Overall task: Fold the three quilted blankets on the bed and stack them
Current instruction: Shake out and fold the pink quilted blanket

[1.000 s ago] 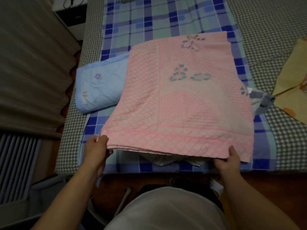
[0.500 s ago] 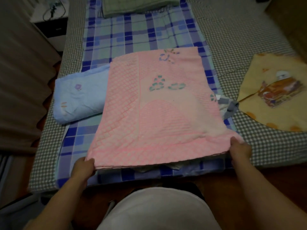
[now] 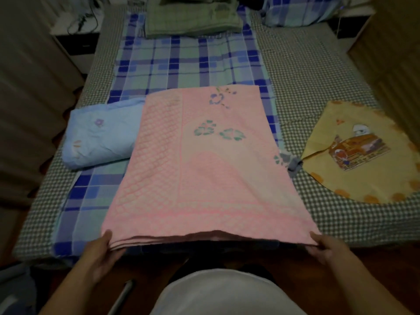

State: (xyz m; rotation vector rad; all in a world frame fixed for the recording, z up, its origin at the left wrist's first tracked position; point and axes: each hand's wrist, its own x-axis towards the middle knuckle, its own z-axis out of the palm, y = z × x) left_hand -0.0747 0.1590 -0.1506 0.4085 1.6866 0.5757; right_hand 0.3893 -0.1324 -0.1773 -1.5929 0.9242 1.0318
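Observation:
A pink quilted blanket (image 3: 204, 169), folded into several layers, lies along the middle of the bed and reaches the near edge. My left hand (image 3: 102, 253) grips its near left corner, thumb on top. My right hand (image 3: 327, 248) grips the near right corner the same way. A folded light blue blanket (image 3: 100, 135) rests to the left, its right end under the pink one. A yellow blanket (image 3: 361, 151) with a cartoon print lies spread out at the right.
The bed has a checked sheet (image 3: 302, 71) with a blue plaid sheet (image 3: 186, 62) down its middle. Folded green bedding (image 3: 193, 21) and a blue pillow (image 3: 300, 10) sit at the head. A nightstand (image 3: 77, 35) stands far left, a curtain (image 3: 29, 87) on the left.
The view has tilted up, showing more of the bed's head. Both hands slid outward to the blanket's near corners and pulled its near edge straight; the white cloth beneath no longer shows.

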